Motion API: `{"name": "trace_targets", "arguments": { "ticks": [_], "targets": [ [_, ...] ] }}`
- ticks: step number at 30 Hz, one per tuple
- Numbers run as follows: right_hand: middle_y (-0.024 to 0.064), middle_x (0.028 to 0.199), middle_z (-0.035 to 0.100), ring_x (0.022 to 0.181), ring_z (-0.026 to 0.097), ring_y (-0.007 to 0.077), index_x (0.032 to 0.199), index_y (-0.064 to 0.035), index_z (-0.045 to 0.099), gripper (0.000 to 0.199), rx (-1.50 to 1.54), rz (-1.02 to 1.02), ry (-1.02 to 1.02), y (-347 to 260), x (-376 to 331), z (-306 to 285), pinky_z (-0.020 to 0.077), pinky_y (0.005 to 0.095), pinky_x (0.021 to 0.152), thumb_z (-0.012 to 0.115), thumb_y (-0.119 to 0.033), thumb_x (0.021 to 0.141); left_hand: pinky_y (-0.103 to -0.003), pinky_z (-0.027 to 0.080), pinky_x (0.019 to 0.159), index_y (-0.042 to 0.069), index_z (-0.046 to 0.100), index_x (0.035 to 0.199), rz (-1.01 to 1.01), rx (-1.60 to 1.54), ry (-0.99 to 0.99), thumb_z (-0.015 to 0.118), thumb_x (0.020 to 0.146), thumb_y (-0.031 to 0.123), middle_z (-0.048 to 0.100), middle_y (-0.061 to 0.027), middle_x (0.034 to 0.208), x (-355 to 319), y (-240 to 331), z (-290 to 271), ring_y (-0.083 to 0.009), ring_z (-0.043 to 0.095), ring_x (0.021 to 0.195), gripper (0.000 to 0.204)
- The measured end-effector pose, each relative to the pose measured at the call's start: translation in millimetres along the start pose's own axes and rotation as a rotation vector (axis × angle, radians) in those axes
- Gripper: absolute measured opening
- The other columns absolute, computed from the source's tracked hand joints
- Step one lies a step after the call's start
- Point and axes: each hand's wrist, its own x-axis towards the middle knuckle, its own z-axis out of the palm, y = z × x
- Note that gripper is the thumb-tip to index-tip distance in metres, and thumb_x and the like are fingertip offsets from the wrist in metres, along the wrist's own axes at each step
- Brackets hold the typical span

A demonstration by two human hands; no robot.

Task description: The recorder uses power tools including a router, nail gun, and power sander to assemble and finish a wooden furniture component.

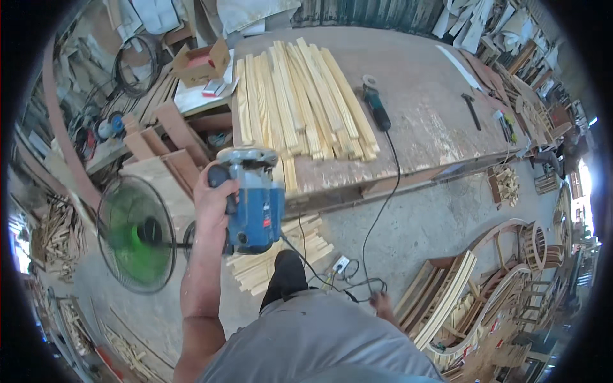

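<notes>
My left hand (214, 195) is closed around the black side handle of a blue router (255, 207). The tool is held up in front of the workbench edge, its round base turned toward the bench and its motor body toward me. A black power cable (295, 247) runs from it down to the floor. My right hand (381, 303) hangs low beside my body, close to the looped cables; its fingers are too small and blurred to read. Just beyond the router, many pale wood strips (300, 102) lie side by side on the workbench (421, 76).
An angle grinder (377, 105) lies on the bench, its cable trailing over the edge. Farther right is a hammer (472, 112). A green-bladed fan (137, 233) stands at left. Floor items include more strips (281, 252), a power socket (340, 263) and curved wooden frames (504, 281).
</notes>
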Motion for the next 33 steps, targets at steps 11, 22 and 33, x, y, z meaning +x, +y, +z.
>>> {"name": "trace_targets", "arguments": {
  "ticks": [11, 22, 33],
  "targets": [
    [0.0069, 0.079, 0.061, 0.073, 0.061, 0.0185, 0.093, -0.0044, 0.06, 0.023, -0.265, 0.191, 0.095, -80.5, -17.3, 96.5, 0.0467, 0.0303, 0.057, 0.054, -0.026, 0.088, -0.027, 0.043, 0.046, 0.0, 0.054, 0.091, 0.08, -0.294, -0.183, 0.063, 0.067, -0.006, 0.054, -0.0071, 0.064, 361.9, 26.8, 91.7, -0.0156, 0.052, 0.05, 0.026],
    [0.0099, 0.081, 0.064, 0.074, 0.063, 0.02, 0.097, -0.004, 0.062, 0.028, -0.272, 0.207, 0.208, -124.4, -14.2, 149.1, 0.0483, 0.0321, 0.064, 0.053, -0.028, 0.087, -0.024, 0.042, 0.043, 0.006, 0.049, 0.109, -0.072, -0.354, -0.159, 0.062, 0.075, 0.009, 0.054, -0.0049, 0.071, 528.5, -76.0, 29.9, -0.0131, 0.052, 0.053, 0.037],
    [0.0128, 0.083, 0.067, 0.076, 0.064, 0.0215, 0.101, -0.0035, 0.065, 0.033, -0.542, 0.306, 0.268, -62.4, -73.8, 162.2, 0.05, 0.034, 0.07, 0.052, -0.03, 0.086, -0.036, 0.045, 0.089, 0.002, 0.053, 0.119, -0.27, -0.164, -0.041, 0.04, 0.092, 0.044, 0.056, -0.0107, 0.111, 608.9, -189.5, -36.5, -0.0239, 0.054, 0.098, 0.052]
  ]
}}
